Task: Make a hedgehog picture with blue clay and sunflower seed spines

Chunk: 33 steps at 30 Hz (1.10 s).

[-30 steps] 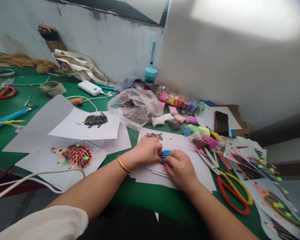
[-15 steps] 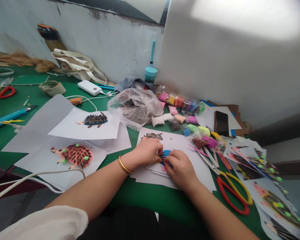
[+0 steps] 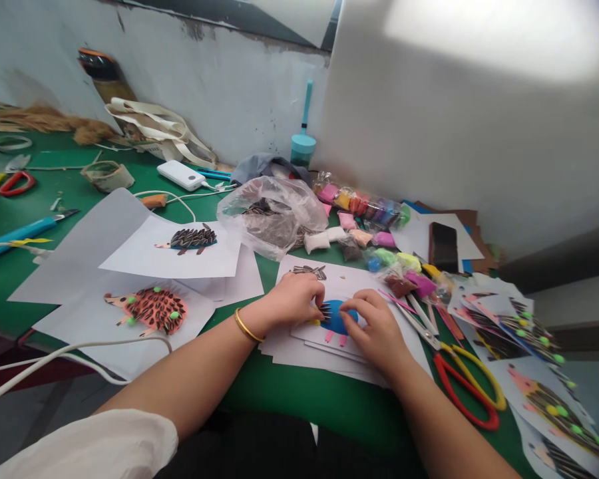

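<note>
A flat blue clay hedgehog body (image 3: 334,314) with pink feet (image 3: 335,338) lies on a sheet of white paper (image 3: 309,330). Striped sunflower seeds (image 3: 325,311) stick out at its left end. My left hand (image 3: 295,299) is closed there, its fingertips beside the seeds; what they pinch, if anything, is hidden. Over the right end of the blue body is my right hand (image 3: 378,327), thumb and index finger curved and slightly apart, with no seed visible between them. Loose sunflower seeds (image 3: 308,271) lie on the paper behind my left hand.
Large scissors (image 3: 466,382) lie right of the paper, beside several finished hedgehog pictures (image 3: 544,392). Behind are a plastic bag of seeds (image 3: 277,216) and clay packets (image 3: 347,219). More hedgehog pictures (image 3: 157,309), a white cable (image 3: 80,346) and a power bank (image 3: 180,175) are at left.
My right hand has moved right, away from my left hand, and its fingers have loosened, uncovering more of the blue body and pink feet. My left hand stays in nearly the same place.
</note>
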Each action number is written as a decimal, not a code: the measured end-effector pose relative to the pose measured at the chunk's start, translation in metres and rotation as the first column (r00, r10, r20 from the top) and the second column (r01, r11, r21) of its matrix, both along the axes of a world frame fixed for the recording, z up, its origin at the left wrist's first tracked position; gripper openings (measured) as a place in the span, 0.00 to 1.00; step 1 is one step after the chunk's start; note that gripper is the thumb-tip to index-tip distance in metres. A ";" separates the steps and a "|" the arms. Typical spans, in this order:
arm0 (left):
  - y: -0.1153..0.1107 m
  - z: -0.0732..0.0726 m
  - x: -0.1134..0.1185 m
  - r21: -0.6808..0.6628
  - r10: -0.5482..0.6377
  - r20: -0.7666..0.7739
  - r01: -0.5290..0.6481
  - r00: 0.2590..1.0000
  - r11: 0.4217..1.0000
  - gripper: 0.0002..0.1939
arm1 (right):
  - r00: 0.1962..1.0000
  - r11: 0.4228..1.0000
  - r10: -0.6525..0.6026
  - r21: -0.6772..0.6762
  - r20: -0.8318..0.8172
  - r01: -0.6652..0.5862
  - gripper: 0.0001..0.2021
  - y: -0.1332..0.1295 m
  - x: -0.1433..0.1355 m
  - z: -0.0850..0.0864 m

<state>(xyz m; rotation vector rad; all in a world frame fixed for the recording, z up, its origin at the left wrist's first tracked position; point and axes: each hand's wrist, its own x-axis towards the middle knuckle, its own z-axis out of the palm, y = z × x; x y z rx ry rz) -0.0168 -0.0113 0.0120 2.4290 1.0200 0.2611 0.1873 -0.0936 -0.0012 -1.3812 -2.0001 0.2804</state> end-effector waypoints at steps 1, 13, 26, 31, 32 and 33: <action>0.001 -0.001 0.000 0.005 0.008 0.009 -0.008 1.000 1.000 0.11 | 1.000 1.000 0.000 -0.009 0.007 0.000 0.05 0.005 0.003 0.003; 0.011 -0.008 -0.004 0.036 0.124 0.057 -0.126 0.991 0.991 0.09 | 0.803 0.999 0.037 -0.048 0.594 -0.010 0.10 0.115 -0.015 -0.004; -0.010 -0.003 -0.004 0.139 -0.221 0.034 0.214 0.975 0.967 0.40 | 0.965 0.976 -0.186 -0.081 0.184 0.203 0.10 0.058 0.034 0.001; -0.008 -0.008 -0.004 0.113 -0.196 0.019 0.193 0.980 0.975 0.44 | 0.981 0.968 -0.192 -0.173 -0.032 0.184 0.10 0.024 0.038 -0.007; -0.007 -0.008 -0.004 0.117 -0.186 0.013 0.184 0.982 0.976 0.45 | 0.980 0.963 -0.190 -0.204 -0.065 0.174 0.09 0.018 0.036 -0.007; -0.007 -0.009 -0.004 0.122 -0.177 0.007 0.175 0.984 0.977 0.45 | 0.982 0.964 -0.167 -0.226 -0.091 0.143 0.08 0.012 0.032 -0.008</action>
